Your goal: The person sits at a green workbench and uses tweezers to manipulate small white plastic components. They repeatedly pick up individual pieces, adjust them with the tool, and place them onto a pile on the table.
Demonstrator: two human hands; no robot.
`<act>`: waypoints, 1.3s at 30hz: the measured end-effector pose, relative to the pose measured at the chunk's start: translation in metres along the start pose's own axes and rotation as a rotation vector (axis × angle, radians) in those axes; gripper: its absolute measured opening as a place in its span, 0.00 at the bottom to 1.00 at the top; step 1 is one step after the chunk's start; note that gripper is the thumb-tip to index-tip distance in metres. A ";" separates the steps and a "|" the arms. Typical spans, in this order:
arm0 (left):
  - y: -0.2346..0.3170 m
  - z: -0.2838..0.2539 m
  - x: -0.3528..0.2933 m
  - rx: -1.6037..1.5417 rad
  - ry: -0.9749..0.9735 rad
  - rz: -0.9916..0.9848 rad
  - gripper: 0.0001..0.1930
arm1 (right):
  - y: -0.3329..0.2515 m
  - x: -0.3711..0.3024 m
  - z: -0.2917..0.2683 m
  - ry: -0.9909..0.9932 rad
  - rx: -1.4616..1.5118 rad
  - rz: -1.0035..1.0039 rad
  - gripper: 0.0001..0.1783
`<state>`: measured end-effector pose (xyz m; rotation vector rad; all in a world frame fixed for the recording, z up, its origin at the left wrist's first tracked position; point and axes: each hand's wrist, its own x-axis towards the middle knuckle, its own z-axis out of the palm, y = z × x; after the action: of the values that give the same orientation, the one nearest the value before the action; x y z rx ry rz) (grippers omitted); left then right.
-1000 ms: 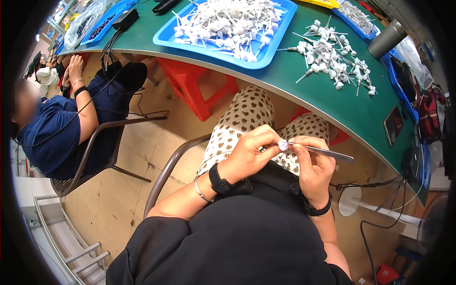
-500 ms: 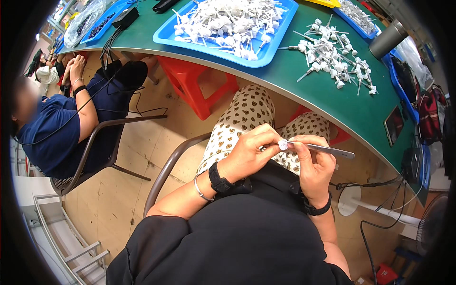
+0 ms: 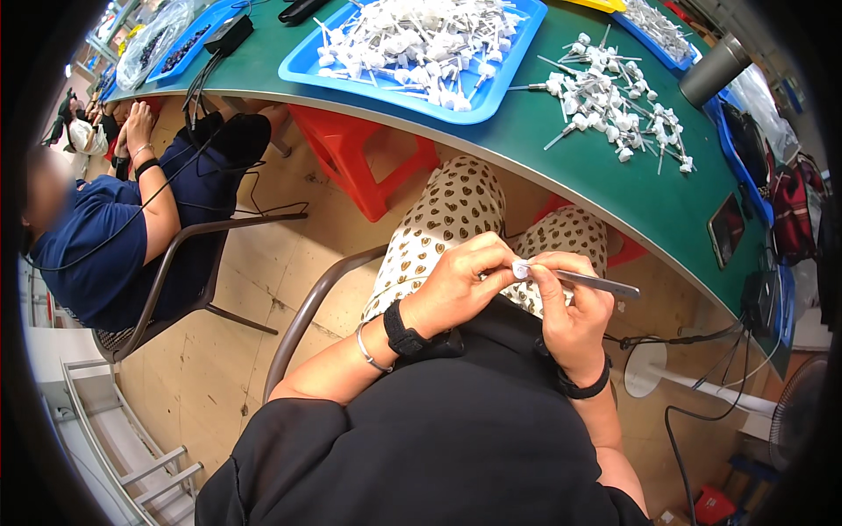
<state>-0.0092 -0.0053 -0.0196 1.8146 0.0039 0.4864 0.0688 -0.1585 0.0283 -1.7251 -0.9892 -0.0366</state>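
Note:
A small white plastic part (image 3: pixel 521 269) is pinched between the thumb and fingers of my left hand (image 3: pixel 463 279), above my lap. My right hand (image 3: pixel 572 307) grips a pair of metal tweezers (image 3: pixel 605 284) whose back end sticks out to the right. The tips of the tweezers are hidden behind my right fingers, close to the white part. My right thumb and fingertips are right against the part or just beside it; I cannot tell which. Loose white plastic parts with thin stems (image 3: pixel 605 101) lie heaped on the green table, similar in colour to the held one.
A blue tray (image 3: pixel 303 77) full of such parts stands at the table's front edge. To the right are a metal flask (image 3: pixel 715 72) and a phone (image 3: pixel 726 231). Red stools (image 3: pixel 364 167) stand underneath. A seated person (image 3: pixel 105 237) is at the left. Cables hang at the right.
My right hand has shifted slightly left, closer to the white part. The tweezers have moved with it, and their back end has tipped a little lower. My left hand keeps its pinch.

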 end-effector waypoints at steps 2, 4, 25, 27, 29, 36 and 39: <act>-0.001 0.000 -0.001 0.012 -0.008 -0.004 0.05 | -0.002 0.003 -0.002 -0.037 -0.080 -0.061 0.04; -0.002 -0.001 -0.001 0.036 -0.024 0.003 0.05 | -0.005 0.007 -0.005 -0.100 -0.164 -0.124 0.04; 0.001 -0.005 0.001 -0.222 0.071 -0.070 0.07 | 0.003 -0.005 0.006 0.103 0.458 0.120 0.07; -0.001 -0.004 0.000 -0.248 0.080 -0.069 0.07 | 0.003 -0.005 0.007 0.099 0.453 0.113 0.07; 0.000 -0.004 0.001 -0.236 0.075 -0.076 0.07 | 0.004 -0.005 0.008 0.105 0.465 0.119 0.07; 0.001 -0.004 0.002 -0.204 0.089 -0.071 0.06 | 0.005 -0.006 0.007 0.087 0.474 0.165 0.07; 0.002 -0.006 0.000 -0.249 0.023 -0.169 0.06 | 0.006 -0.005 0.007 0.129 0.552 0.192 0.08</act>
<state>-0.0114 -0.0005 -0.0168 1.5495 0.1072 0.3706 0.0658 -0.1561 0.0181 -1.2809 -0.6555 0.2273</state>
